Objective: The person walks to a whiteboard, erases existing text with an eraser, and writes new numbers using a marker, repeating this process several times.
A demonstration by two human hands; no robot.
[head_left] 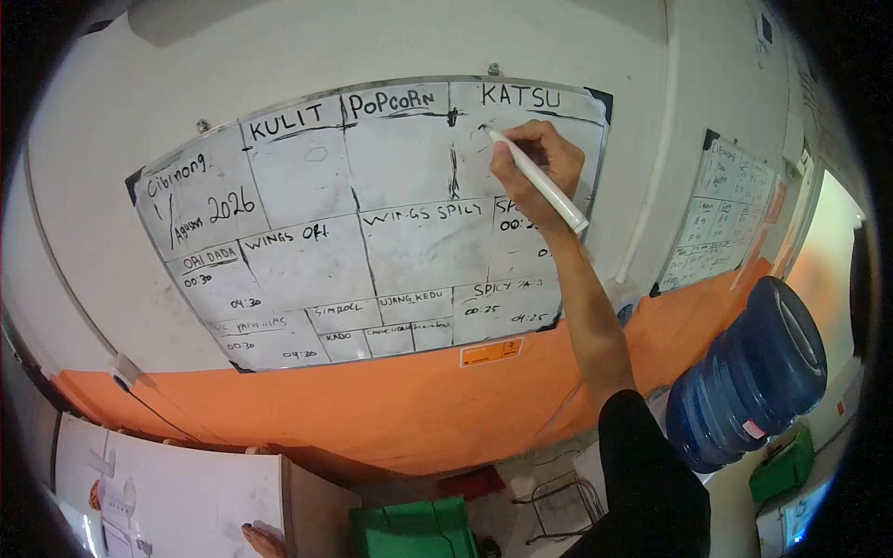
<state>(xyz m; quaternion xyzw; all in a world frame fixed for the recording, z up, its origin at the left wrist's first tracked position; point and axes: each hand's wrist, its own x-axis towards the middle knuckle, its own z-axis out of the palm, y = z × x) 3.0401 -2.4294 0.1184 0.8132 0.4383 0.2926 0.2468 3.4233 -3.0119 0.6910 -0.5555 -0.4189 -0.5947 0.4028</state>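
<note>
My right hand point(541, 167) is closed around a white marker point(549, 186), its tip touching or very near the whiteboard point(400, 163) in the box under the heading KATSU. A short dark mark shows by the tip. Ruled boxes with handwritten headings and times cover the board, and my right forearm hides part of its lower right. At the bottom left, my left hand point(264, 540) lies by the edge of a white surface point(186, 493), only partly in view; its fingers look extended and nothing shows in them.
A second whiteboard point(721, 214) hangs at the right. Below it stands a large blue water bottle point(744, 381). Green containers point(414, 530) point(781, 465), a red object point(472, 483) and a metal-legged stool point(558, 510) are low in view. A cable runs down the left wall.
</note>
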